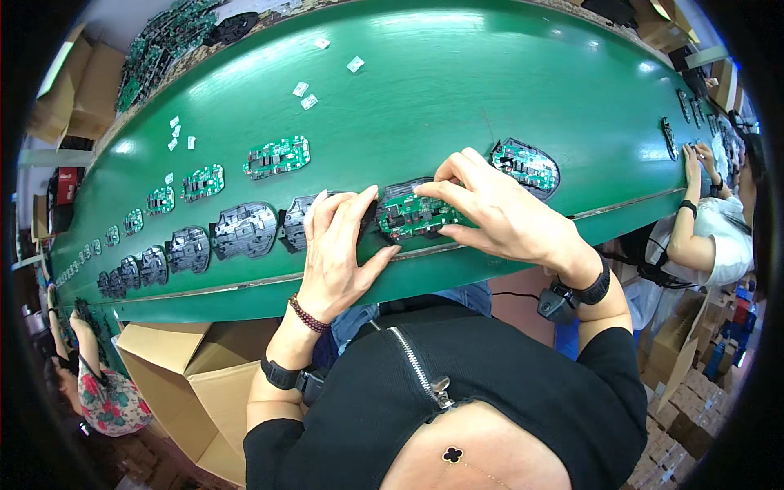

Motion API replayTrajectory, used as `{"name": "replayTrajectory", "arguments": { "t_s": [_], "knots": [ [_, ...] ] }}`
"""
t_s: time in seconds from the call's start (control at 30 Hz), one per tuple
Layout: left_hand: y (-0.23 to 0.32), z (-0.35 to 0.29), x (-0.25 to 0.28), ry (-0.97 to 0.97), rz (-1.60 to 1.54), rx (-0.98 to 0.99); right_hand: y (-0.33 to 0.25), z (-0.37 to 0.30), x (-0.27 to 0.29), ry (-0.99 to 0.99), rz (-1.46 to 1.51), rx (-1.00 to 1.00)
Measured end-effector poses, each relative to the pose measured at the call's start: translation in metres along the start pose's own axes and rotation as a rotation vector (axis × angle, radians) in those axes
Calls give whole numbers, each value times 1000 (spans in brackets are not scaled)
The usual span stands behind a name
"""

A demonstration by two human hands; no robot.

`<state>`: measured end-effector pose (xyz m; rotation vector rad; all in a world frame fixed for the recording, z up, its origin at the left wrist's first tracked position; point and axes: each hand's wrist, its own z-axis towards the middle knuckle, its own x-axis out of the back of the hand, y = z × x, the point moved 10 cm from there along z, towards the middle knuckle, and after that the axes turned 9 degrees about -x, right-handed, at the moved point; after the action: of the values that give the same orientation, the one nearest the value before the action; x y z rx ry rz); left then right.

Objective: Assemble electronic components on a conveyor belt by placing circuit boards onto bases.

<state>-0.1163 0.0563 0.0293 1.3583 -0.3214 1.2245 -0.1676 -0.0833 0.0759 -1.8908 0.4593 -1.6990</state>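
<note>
A green circuit board (pixel 418 216) lies over a black plastic shell (pixel 400 189) on the green worktop, in front of my body. My right hand (pixel 502 208) pinches the board at its right end, thumb on the near edge and fingers on the far edge. At the left end, my left hand (pixel 336 253) curves its thumb and fingers round the shell's edge. The fingers hide parts of both pieces, so I cannot tell how fully the board sits in the shell. Just beyond my right hand rests another shell with a board in it (pixel 527 167).
Leftward run a row of black shells (pixel 245 230) and, farther back, a row of loose circuit boards (pixel 278 158). Small white pieces (pixel 309 101) are scattered beyond them. A cardboard box (pixel 196 367) stands below the table edge. Other people work at both ends.
</note>
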Motion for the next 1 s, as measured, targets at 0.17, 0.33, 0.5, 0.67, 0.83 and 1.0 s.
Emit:
{"name": "replayTrajectory", "arguments": {
  "t_s": [0.17,0.33,0.5,0.67,0.83,1.0],
  "knots": [
    [-1,2,0,27,-28,-33,4,4,-4,9,-19,-19],
    [-3,0,1,33,-44,-30,13,7,-9,-24,33,-53],
    [-4,0,1,31,-57,-37,27,6,-23,-39,71,-3],
    [-4,3,-1,2,-70,-45,30,8,-23,-64,77,3],
    [11,18,2,-22,-71,-69,33,4,-21,8,121,-7],
    [14,40,-22,-52,-83,-126,36,-3,-23,93,141,-55]
  ]
}}
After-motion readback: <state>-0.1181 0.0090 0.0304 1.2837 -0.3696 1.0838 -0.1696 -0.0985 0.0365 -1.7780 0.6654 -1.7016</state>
